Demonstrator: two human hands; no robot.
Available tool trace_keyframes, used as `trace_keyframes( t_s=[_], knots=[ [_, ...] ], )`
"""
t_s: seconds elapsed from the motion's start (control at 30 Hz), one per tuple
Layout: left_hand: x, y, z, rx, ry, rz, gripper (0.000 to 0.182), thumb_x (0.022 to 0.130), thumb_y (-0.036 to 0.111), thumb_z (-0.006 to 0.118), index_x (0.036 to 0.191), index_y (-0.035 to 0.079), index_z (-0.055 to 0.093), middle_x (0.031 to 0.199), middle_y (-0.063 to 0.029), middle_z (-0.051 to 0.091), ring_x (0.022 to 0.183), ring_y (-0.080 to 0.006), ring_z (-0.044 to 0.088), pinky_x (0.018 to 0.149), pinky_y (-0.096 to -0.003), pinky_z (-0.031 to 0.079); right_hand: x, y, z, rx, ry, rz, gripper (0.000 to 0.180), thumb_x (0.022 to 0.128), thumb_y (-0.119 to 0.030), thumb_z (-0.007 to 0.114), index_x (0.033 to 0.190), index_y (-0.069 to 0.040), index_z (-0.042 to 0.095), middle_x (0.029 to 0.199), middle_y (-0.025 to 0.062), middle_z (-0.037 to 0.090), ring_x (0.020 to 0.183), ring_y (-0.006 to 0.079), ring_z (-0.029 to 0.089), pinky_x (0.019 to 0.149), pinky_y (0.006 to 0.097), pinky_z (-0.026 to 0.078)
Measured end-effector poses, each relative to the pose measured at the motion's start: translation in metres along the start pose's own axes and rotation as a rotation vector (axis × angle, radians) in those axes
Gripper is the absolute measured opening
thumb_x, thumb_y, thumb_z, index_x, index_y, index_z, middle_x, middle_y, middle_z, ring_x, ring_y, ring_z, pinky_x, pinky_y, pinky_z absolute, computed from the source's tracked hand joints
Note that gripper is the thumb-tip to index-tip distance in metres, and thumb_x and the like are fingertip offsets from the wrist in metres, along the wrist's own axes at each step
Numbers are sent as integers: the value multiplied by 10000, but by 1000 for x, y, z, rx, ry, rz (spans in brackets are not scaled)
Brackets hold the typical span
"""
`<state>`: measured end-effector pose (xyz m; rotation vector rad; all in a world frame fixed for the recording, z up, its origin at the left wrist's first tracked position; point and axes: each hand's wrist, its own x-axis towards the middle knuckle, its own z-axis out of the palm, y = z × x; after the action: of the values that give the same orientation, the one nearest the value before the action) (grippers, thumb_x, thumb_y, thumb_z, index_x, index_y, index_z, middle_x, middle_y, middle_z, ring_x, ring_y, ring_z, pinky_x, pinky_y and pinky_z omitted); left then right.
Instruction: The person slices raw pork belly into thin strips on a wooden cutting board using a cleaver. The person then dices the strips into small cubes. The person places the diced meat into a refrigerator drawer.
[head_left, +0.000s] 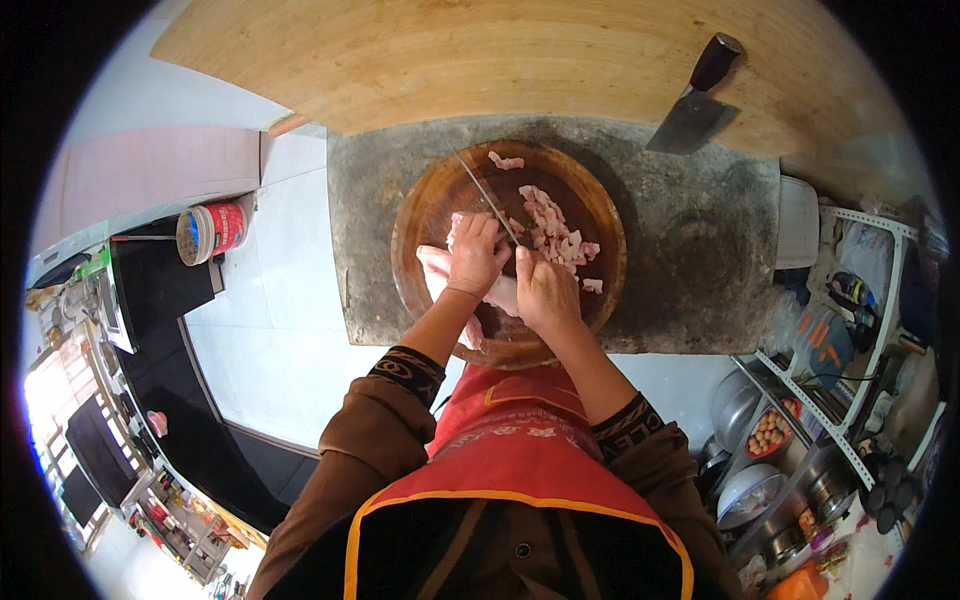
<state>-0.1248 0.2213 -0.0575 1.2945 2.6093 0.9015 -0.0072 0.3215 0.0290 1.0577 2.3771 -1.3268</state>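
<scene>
A round wooden chopping block (506, 349) stands before me on the grey worktop. My left hand (474, 251) presses down on and grips a large piece of pale raw meat (435, 262), with fingers curled close to the knife. In my right hand (547, 289) is a knife, its handle hidden by the fist. The thin knife blade (484, 191), seen nearly edge-on, slants away to the upper left across the block. Small cut pieces of meat (551, 225) lie heaped right of the blade. One separate strip of meat (506, 160) rests near the block's far rim.
Beyond the block, a cleaver (694, 116) lies across the edge between the grey worktop (690, 300) and a wooden panel (480, 67). At right, a metal rack (817, 427) holds bowls and a red basket of eggs (772, 429). A bucket (214, 231) is at left.
</scene>
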Motion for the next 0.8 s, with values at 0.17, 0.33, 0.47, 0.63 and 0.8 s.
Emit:
trace_keyframes(
  t_s=[0.17, 0.33, 0.47, 0.63, 0.8],
  knots=[
    [0, 1, 1, 5, 15, -7, 302, 660, 38, 695, 941, 13, 588, 1046, -154, 607, 1007, -359, 562, 883, -435, 481, -28, 9, -14, -20, 0, 75, 570, 1035, -413, 294, 952, 24, 651, 886, 309, 652, 881, 505, 616, 801, 566, 473],
    [1, 2, 1, -44, 45, 11, 288, 661, 33, 695, 925, 13, 583, 1026, -154, 610, 980, -359, 570, 878, -425, 483, 6, -5, -5, -6, -11, 65, 651, 1037, -448, 253, 974, 55, 662, 904, 328, 644, 904, 515, 611, 814, 556, 469],
    [2, 1, 2, -29, 52, 3, 275, 661, 28, 697, 910, 10, 582, 1014, -158, 611, 953, -358, 576, 844, -430, 488, 11, -5, -3, -1, -26, 37, 678, 1037, -465, 246, 975, 64, 665, 896, 330, 647, 904, 506, 620, 811, 541, 477],
    [-1, 0, 3, -39, 57, -18, 275, 689, 57, 705, 936, 12, 592, 1010, -156, 610, 952, -360, 574, 841, -429, 481, -20, -1, -12, -42, -26, 142, 585, 1031, -426, 295, 1000, 1, 694, 967, 277, 676, 929, 475, 638, 838, 548, 488],
    [0, 3, 1, -29, 63, -13, 232, 729, 82, 694, 922, 13, 585, 1006, -154, 599, 940, -359, 573, 848, -428, 479, 28, -20, 9, -92, -6, 48, 665, 1035, -460, 284, 848, 43, 678, 851, 320, 649, 868, 492, 634, 795, 540, 487]
  ],
)
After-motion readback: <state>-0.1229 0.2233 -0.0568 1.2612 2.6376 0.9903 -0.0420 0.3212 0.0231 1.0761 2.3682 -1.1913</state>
